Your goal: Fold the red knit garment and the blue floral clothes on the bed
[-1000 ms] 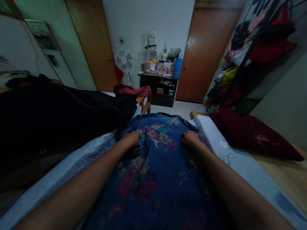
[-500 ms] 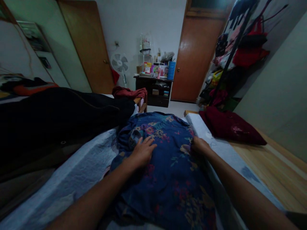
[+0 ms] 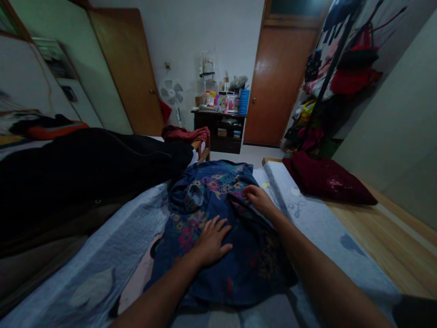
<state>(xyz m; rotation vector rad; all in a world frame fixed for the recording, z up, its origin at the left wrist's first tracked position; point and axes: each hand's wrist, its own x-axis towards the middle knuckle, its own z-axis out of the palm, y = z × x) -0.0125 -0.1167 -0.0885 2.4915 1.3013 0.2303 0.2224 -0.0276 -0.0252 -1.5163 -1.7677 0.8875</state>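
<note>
Bed (image 3: 126,232): pale blue patterned sheet, filled much of the near scene and showed on both sides of the work. Black cloth (image 3: 85,168): heaped along the left, to the left of both hands. Blue floral garment (image 3: 246,255): lay on the bed between the two forearms, its far end beyond both hands and its near edge closer to the wearer than either. Its right side was turned over toward the left in a loose flap, with sheet bare to the right of it. Maroon cushion (image 3: 327,180): lay farther right, well apart from the garment. Left hand (image 3: 211,241): palm down on the garment's middle, fingers spread wide, cloth beneath it. Right hand (image 3: 259,199): farther away and to the right, fingers curled narrow on the flap's far right part; the exact grip of the fingertips was hard to make out. Round opening (image 3: 194,196): on the garment's left side, pale inside, beyond the left hand and slightly left of it, touched by neither hand.
</note>
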